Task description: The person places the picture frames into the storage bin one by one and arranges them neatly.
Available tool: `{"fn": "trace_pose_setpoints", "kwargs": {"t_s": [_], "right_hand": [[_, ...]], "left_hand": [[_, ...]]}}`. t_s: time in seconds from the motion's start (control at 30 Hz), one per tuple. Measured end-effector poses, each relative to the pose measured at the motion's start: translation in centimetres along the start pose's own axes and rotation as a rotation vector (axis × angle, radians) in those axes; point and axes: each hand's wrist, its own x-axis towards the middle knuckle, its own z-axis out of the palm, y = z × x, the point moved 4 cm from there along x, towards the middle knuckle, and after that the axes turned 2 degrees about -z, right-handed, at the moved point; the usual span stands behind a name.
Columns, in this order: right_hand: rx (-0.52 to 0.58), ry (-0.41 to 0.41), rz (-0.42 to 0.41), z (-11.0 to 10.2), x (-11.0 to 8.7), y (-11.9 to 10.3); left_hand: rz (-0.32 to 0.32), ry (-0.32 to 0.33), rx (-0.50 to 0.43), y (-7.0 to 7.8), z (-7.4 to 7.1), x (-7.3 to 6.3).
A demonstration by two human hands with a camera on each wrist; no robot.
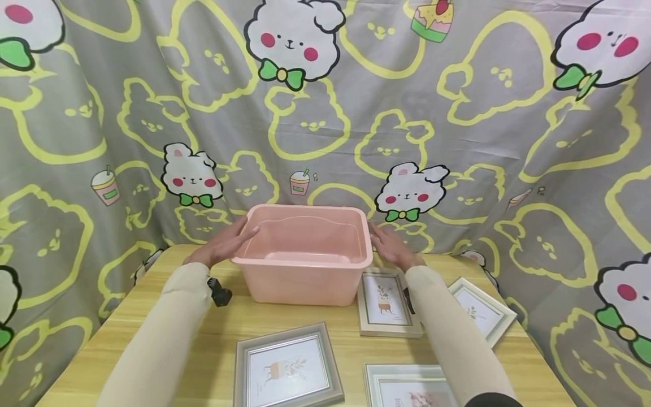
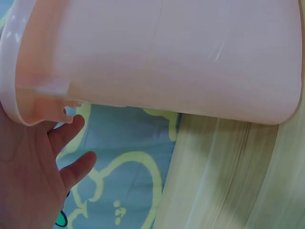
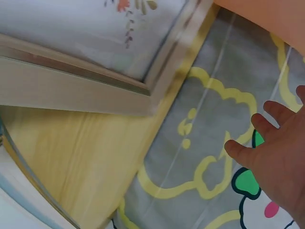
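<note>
A pink plastic bin point(image 1: 305, 282) stands upright at the back of the wooden table, its inside bare. My left hand point(image 1: 224, 244) is at the bin's left rim, thumb reaching over the edge. In the left wrist view the left hand point(image 2: 33, 176) has spread, fairly straight fingers beside the rim's underside. At the bin's right side is my right hand point(image 1: 395, 247), fingers extended close to the rim; contact is hard to tell. The right wrist view shows the right hand point(image 3: 274, 157) with fingers apart and nothing held. Below it lies a beige picture frame point(image 1: 363, 308).
More picture frames lie on the table point(image 1: 203, 345): a grey-brown frame point(image 1: 330, 362) in front, a whitish frame point(image 1: 373, 373) at the near right, and a cream frame point(image 1: 500, 328) at the far right. A patterned grey curtain point(image 1: 315, 141) hangs behind and around the table.
</note>
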Motion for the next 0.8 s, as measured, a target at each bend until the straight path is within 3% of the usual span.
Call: {"fn": "trace_pose_setpoints", "kwargs": {"t_s": [0.17, 0.33, 0.57, 0.8], "right_hand": [[-0.026, -0.027, 0.013, 1.2, 0.0, 0.6], [-0.073, -0.025, -0.031, 2.4, 0.0, 1.6], [-0.053, -0.023, -0.058, 3.6, -0.2, 2.8], [-0.021, -0.106, 0.070, 4.6, -0.4, 3.6]], "left_hand": [[0.018, 0.009, -0.063, -0.4, 0.3, -0.7], [0.052, 0.029, -0.128, -0.7, 0.6, -1.3], [0.014, 0.050, -0.147, -1.4, 1.1, -1.6], [0.011, 0.086, -0.185, -1.7, 1.4, -2.4]]}}
